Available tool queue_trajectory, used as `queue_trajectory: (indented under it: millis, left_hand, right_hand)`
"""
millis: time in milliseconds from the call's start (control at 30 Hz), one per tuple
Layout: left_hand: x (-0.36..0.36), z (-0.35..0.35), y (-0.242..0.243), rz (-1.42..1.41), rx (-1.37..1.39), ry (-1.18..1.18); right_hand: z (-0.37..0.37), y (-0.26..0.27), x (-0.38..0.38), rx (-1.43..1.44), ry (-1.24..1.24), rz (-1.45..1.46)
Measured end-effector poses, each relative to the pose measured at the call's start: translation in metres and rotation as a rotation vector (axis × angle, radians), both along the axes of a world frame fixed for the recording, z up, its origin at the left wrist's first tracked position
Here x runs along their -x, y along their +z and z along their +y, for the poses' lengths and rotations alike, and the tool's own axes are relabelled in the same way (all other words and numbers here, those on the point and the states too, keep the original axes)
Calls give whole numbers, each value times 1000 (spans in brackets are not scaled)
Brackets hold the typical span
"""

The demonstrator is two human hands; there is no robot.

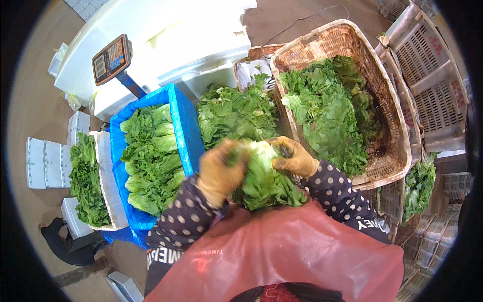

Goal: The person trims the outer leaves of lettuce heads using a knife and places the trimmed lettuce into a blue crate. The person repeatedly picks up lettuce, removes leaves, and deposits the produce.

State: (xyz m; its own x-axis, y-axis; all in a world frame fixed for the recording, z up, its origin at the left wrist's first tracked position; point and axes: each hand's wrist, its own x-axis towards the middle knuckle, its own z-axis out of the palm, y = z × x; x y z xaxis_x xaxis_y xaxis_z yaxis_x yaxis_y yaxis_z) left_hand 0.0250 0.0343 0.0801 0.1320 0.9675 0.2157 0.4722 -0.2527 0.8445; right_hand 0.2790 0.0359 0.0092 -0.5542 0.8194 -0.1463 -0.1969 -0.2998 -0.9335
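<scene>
A head of leafy lettuce (266,181) lies against the red apron in front of me, its pale stem end pointing away. My left hand (222,170), in a yellowish glove and blurred, is at the left side of the head, with green leaf at its fingers. On the other side my right hand (294,156), gloved alike, has its thumb and fingers at the stem end; a small dark object shows between them, too unclear to name. Just beyond both hands lies a heap of loose lettuce (237,113). Whether the left fingers grip the leaves is unclear.
Left stands a blue-lined crate (190,124) of lettuce heads, with a scale display (112,59) behind it and a white foam box (109,181) of greens beyond. A dirty plastic basket (392,109) of lettuce is at right, beside stacked crates (434,75). White foam boxes (203,75) stand behind.
</scene>
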Motion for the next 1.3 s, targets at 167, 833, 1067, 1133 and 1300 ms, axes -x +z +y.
queue_trajectory:
  millis: [167,833,1067,1133,1300]
  left_hand:
    - [29,48,-3,370,-208,-66]
    - [1,37,-31,319,-207,241]
    - [-31,-21,-85,-209,454,-94]
    - [-27,-29,-107,-307,260,59]
    - [112,-54,-76,-264,-86,-19]
  right_hand:
    - [0,4,-1,-47,14,-189]
    - [-2,-90,10,431,-116,408]
    - [-24,-57,24,239,-299,213]
    - [-22,-42,49,240,-329,101]
    - [-10,-19,83,-30,-62,-115]
